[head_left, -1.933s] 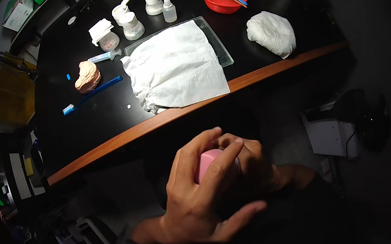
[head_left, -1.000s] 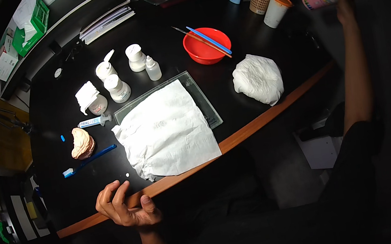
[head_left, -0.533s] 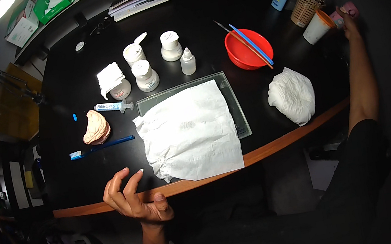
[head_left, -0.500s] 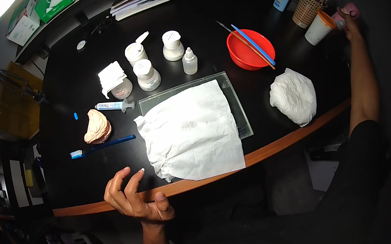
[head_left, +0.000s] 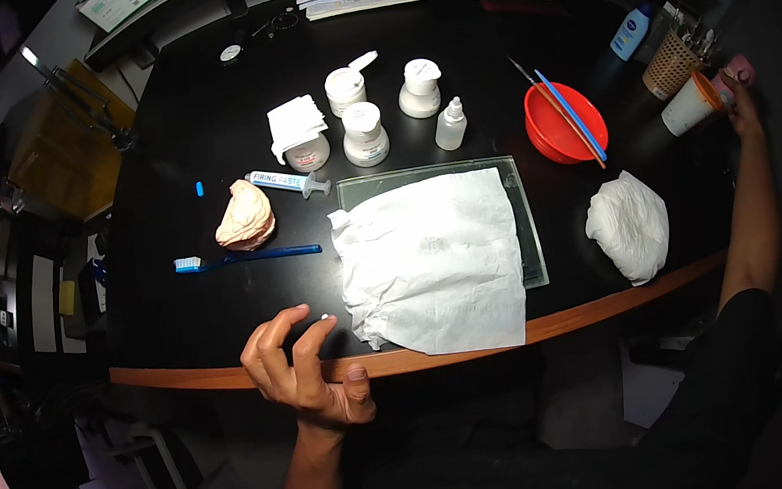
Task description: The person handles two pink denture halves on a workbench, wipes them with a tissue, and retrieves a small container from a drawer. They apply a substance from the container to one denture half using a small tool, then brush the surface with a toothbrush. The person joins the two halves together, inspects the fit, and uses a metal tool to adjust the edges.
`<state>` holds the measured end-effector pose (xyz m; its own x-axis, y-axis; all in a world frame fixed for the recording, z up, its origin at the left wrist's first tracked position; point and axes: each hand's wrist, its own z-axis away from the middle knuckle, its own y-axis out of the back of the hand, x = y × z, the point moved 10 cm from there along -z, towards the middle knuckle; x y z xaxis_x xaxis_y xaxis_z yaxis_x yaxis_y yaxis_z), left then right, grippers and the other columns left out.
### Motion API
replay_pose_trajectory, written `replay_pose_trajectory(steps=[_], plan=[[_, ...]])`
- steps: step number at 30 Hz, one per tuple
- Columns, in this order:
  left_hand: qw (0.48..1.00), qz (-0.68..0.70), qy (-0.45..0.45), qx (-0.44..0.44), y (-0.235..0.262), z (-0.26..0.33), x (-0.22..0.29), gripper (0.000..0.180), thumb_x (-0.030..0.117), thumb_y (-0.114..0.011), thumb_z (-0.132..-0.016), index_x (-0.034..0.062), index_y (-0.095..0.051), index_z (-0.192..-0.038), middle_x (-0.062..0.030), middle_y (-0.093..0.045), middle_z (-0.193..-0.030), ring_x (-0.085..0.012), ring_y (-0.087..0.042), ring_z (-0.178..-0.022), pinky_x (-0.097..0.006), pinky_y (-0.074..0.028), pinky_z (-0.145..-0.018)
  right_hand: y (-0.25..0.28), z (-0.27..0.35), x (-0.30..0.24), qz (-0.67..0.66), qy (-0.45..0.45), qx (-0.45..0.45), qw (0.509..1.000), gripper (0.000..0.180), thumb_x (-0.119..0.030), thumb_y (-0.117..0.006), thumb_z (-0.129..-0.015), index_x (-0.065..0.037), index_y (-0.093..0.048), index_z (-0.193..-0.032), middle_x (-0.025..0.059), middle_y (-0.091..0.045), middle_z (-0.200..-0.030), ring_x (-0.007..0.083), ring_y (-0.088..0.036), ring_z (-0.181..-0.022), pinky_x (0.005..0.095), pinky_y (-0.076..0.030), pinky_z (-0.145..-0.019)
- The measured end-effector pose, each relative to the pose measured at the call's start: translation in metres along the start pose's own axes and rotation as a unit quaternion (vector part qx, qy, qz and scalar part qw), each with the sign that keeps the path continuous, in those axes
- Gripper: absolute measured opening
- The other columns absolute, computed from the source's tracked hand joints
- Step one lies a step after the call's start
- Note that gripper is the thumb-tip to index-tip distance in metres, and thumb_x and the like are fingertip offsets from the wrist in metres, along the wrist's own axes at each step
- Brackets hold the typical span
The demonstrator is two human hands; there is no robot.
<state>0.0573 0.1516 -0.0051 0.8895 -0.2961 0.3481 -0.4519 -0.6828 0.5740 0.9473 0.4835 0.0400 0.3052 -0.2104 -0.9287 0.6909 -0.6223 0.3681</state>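
My left hand (head_left: pixel 304 374) rests at the wooden front edge of the black table (head_left: pixel 217 301), fingers spread and holding nothing. A tiny white bit (head_left: pixel 324 317) lies just off its fingertips. My right arm stretches to the far right, where my right hand (head_left: pixel 743 109) grips a small pink object (head_left: pixel 741 71). Beside it is a white cup with an orange rim (head_left: pixel 691 104). A crumpled white paper towel (head_left: pixel 434 263) lies on a glass plate (head_left: pixel 528 224) in the middle, to the right of my left hand.
A blue toothbrush (head_left: pixel 246 258), peach-coloured lump (head_left: pixel 246 218) and paste syringe (head_left: pixel 286 182) lie at left. Behind the towel are white jars (head_left: pixel 364 134) and a dropper bottle (head_left: pixel 450 125). At right are a red bowl with sticks (head_left: pixel 563 123), a white wad (head_left: pixel 629 224) and a wicker basket (head_left: pixel 671 66).
Both hands held the pink object low in front of me; the right hand then carried it to the far right by the cup. The left hand settled at the table edge.
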Motion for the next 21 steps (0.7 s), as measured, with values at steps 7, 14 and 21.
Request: replay_pose_trajectory(steps=[7, 14, 21], plan=[[0.999, 0.024, 0.008, 0.026, 0.008, 0.005, -0.011, 0.059, 0.057, -0.048, -0.097, 0.0045, -0.074, -0.096, -0.0171, -0.066, -0.110, -0.0332, -0.054, -0.108, -0.046, -0.045, -0.093, 0.035, -0.020, -0.020, -0.070, 0.025, -0.052, 0.996, 0.076, -0.048, -0.083, -0.085, -0.018, -0.055, -0.150, 0.0030, -0.056, -0.142, 0.0150, -0.051, -0.115, 0.0300, -0.037, -0.098], [1.000, 0.020, 0.001, 0.014, -0.002, -0.005, 0.002, 0.062, 0.058, -0.045, -0.099, 0.0046, -0.075, -0.095, -0.0161, -0.066, -0.112, -0.0322, -0.055, -0.109, -0.045, -0.044, -0.094, 0.092, 0.131, -0.091, -0.316, 0.226, 0.044, 0.920, 0.039, -0.024, -0.068, -0.100, -0.004, -0.064, -0.133, 0.0074, -0.060, -0.111, 0.0150, -0.057, -0.099, 0.0318, -0.044, -0.085], [0.999, 0.013, 0.032, -0.029, -0.006, -0.007, 0.000, 0.066, 0.058, -0.037, -0.102, 0.0030, -0.073, -0.108, -0.0186, -0.062, -0.126, -0.0343, -0.052, -0.119, -0.047, -0.036, -0.102, -0.120, 0.620, -0.201, -0.243, 0.515, -0.323, 0.756, 0.010, -0.010, -0.069, -0.096, -0.010, -0.065, -0.105, 0.0040, -0.058, -0.090, 0.0129, -0.045, -0.079, 0.0301, -0.032, -0.070]])
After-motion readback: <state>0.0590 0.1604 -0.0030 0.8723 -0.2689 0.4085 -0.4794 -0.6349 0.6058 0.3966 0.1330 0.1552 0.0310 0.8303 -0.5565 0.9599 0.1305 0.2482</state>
